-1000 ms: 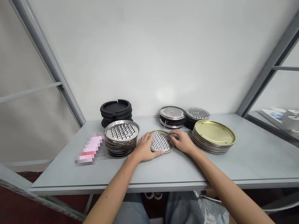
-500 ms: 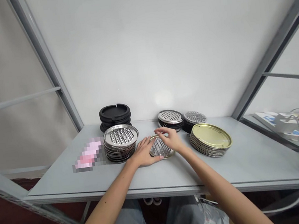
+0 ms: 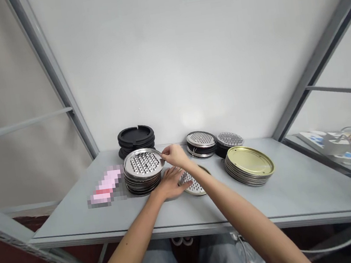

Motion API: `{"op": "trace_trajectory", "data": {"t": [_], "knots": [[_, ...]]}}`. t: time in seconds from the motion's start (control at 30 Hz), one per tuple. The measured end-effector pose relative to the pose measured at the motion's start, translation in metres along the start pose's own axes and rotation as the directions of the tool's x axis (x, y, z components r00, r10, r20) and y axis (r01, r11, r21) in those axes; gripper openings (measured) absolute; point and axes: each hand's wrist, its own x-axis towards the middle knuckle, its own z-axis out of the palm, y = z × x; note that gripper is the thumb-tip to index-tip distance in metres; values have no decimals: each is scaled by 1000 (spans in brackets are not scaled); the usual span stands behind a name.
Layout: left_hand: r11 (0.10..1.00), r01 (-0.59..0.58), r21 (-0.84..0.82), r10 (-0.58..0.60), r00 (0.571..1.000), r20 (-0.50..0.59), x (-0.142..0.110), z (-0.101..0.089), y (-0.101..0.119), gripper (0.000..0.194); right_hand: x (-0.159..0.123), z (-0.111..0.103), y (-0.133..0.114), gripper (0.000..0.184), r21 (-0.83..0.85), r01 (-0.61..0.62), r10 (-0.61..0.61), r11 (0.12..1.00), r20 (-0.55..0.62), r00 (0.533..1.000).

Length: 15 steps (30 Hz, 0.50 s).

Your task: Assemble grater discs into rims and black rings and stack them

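My left hand (image 3: 169, 183) lies over a perforated steel disc with a gold rim (image 3: 196, 188), which sits flat on the shelf and is partly hidden by my fingers and right forearm. My right hand (image 3: 175, 155) crosses above the left wrist, its fingertips at the right rim of the top disc of a stack of perforated steel discs (image 3: 142, 164). Whether those fingertips grip that rim, I cannot tell.
A stack of black slotted rings (image 3: 135, 136) stands behind the steel stack. Farther right are a steel disc on black rings (image 3: 201, 142), a dark-based grated disc (image 3: 230, 139) and a stack of gold-faced lids (image 3: 249, 165). A pixelated pink object (image 3: 106, 186) lies left on the grey shelf (image 3: 77, 220).
My right hand has left the gold-rimmed disc and moved left across my left wrist to the steel stack's rim. My left hand stays on the disc.
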Motion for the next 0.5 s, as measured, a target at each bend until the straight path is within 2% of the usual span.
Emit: {"op": "trace_trajectory", "data": {"t": [0.1,0.23,0.37,0.5], "knots": [[1000,-26,12,26,1000,-1,0,1,0,56,0,1,-4,18,52,-40,43,998,-51,998],[1000,-23,7,23,1000,-6,2,1,-2,55,0,0,-11,17,81,-90,96,993,-63,993],[1000,-20,-17,20,1000,-8,4,2,-4,52,0,-2,-13,15,81,-97,103,992,-70,992],[1000,-25,-13,24,999,-22,4,3,-5,50,-1,-4,-11,15,154,-69,74,986,-25,997]]}}
